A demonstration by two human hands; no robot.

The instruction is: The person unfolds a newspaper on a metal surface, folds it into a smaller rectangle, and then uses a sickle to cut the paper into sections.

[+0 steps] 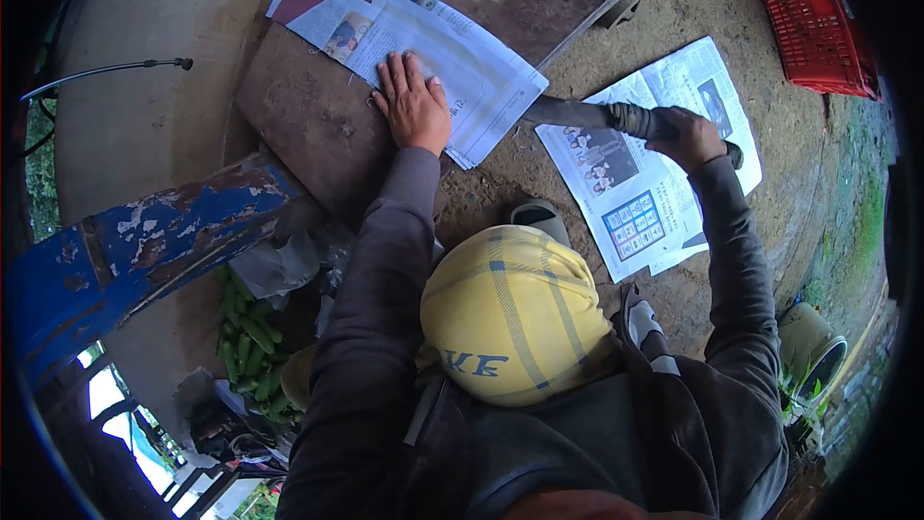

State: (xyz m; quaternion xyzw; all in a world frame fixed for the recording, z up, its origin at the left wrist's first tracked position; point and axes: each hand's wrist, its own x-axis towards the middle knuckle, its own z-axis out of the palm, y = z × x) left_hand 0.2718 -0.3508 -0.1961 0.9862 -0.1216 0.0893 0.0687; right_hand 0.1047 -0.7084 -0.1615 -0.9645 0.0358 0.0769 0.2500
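On the board [308, 125], your left hand [414, 106] lies flat, fingers spread, pinning the newspaper [452, 48]. Your right hand [685, 135] is fisted round the knife [568, 114], blade at the paper's edge. Press firmly, fingers well back from the blade.

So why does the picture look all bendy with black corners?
Head view: a fisheye lens curves the edges, like the red crate, and blackens the corners; light is soft, no hard shadows; left hand on the newspaper and right hand gripping the knife look sharp.
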